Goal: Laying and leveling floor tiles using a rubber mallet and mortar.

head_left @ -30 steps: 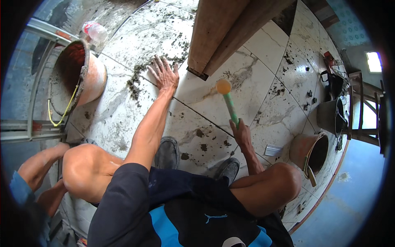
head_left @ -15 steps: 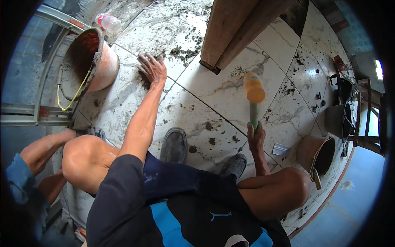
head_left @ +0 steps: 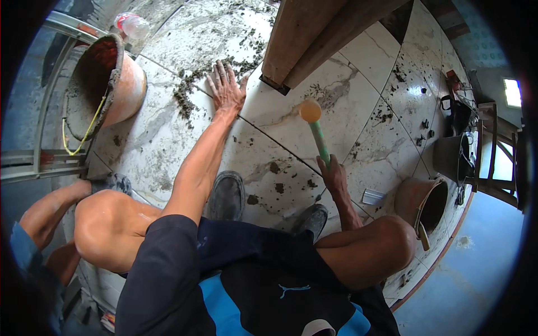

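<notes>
With fingers spread, my left hand point(head_left: 227, 89) lies flat on a white, grey-veined floor tile point(head_left: 269, 120), beside dark crumbs of mortar point(head_left: 185, 98). My right hand point(head_left: 335, 176) grips the green handle of a rubber mallet point(head_left: 318, 134). Its round orange-tan head points away from me, in front of the foot of the wooden posts. Whether the mallet head touches the tile I cannot tell. A dark joint line runs between the tiles from my left hand toward my right.
A mortar-caked bucket point(head_left: 120, 84) with a yellow handle stands at left, near a plastic bottle point(head_left: 132, 25). Wooden posts point(head_left: 305, 39) rise ahead. At right are another bucket point(head_left: 414, 199), a black bucket point(head_left: 448, 157) and a small ridged piece point(head_left: 373, 196). Another person's legs point(head_left: 56, 213) are at left.
My left hand has swept right across the tile, and loose crumbs now show where it was. The mallet has swung left and its head appears lower, still in my right hand.
</notes>
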`<state>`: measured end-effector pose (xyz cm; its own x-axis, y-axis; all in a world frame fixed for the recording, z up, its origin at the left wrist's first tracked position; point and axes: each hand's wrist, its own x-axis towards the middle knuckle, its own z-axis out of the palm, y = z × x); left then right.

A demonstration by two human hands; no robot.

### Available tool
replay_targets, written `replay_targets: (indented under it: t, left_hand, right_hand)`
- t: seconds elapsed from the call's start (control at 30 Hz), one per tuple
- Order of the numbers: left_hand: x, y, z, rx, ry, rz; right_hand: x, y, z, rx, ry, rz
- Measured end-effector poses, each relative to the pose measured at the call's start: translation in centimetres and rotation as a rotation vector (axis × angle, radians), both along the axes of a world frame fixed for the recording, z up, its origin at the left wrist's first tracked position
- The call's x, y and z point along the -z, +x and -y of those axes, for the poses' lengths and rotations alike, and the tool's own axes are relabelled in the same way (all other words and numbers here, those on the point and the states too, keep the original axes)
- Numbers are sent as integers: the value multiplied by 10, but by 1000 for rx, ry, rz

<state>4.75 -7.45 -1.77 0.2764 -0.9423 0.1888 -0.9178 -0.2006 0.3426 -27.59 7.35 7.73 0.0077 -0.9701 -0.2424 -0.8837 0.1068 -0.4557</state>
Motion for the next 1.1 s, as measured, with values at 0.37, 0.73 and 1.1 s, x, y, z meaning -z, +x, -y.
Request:
replay_targets:
  t: [0.37,0.73,1.1]
  left_hand:
    - [5,1,0,23,-31,-23]
    - [-14,-49,-33,-77,-136,186]
    - [-25,-153,-65,794,-32,135]
  right_hand:
    - [-1,-3,-3,16,103,97]
    - [-9,-25,-12,136,155,190]
    - [-56,-91,-10,641,209,631]
